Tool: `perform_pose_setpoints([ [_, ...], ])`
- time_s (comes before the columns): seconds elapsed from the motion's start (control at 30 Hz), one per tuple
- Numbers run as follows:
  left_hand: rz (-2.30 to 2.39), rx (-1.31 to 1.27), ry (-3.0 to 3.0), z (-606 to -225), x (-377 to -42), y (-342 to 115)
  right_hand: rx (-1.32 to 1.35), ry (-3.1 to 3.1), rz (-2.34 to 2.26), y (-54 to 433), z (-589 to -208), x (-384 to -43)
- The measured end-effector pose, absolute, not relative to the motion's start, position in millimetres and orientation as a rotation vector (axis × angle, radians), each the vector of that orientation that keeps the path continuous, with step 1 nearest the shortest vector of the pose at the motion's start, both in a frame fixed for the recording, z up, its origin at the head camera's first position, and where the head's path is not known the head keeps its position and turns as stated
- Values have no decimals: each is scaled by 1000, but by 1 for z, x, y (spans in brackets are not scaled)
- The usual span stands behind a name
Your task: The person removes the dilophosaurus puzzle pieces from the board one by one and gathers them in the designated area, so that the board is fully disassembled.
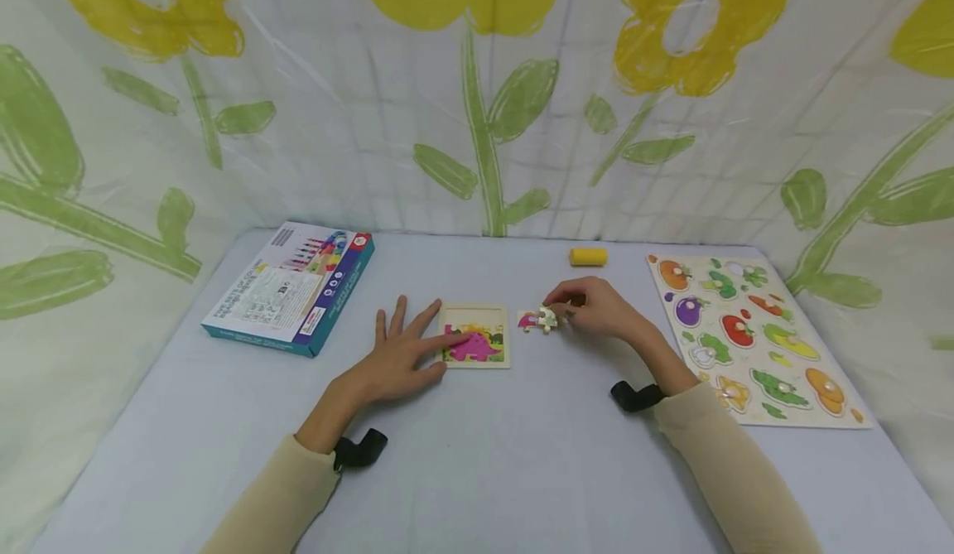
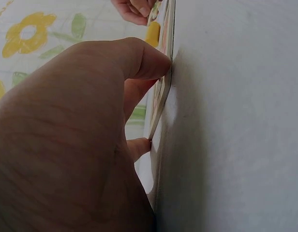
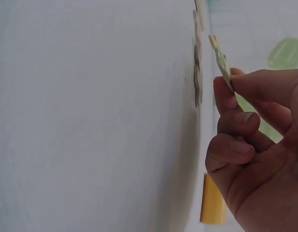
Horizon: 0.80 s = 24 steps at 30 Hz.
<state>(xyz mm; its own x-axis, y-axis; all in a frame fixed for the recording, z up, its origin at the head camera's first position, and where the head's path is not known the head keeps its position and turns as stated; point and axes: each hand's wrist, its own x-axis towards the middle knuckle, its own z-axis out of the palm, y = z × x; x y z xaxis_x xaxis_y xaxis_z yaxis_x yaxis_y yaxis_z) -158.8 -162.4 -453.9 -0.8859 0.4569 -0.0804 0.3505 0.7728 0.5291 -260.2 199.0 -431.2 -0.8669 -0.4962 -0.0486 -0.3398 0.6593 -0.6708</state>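
My left hand [image 1: 395, 362] lies with spread fingers at the left side of a small wooden puzzle frame [image 1: 474, 365], its index finger straight across the pink dinosaur picture [image 1: 477, 347]. In the left wrist view, the thumb [image 2: 149, 60] touches the frame's edge. To the right of the frame, my right hand [image 1: 599, 310] pinches a jigsaw piece [image 3: 222, 63] between thumb and index finger, the other fingers curled. The piece is tilted and held off the table. Under and beside it, loose jigsaw pieces [image 1: 527, 320] with pink and pale green parts lie on the table.
A yellow cylinder [image 1: 588, 257] lies behind the right hand. At the right stands a vegetable peg board [image 1: 760, 339] lying flat. A blue-edged box [image 1: 291, 289] lies at the back left. Flowered cloth [image 1: 320, 123] hangs behind the white table [image 1: 477, 471].
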Motion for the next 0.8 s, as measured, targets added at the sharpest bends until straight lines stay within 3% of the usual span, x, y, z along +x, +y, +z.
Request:
perform_pose_setpoints([
  [0.8, 733, 622, 2774, -454, -159, -161, -622, 2618, -954, 245, -433, -262],
])
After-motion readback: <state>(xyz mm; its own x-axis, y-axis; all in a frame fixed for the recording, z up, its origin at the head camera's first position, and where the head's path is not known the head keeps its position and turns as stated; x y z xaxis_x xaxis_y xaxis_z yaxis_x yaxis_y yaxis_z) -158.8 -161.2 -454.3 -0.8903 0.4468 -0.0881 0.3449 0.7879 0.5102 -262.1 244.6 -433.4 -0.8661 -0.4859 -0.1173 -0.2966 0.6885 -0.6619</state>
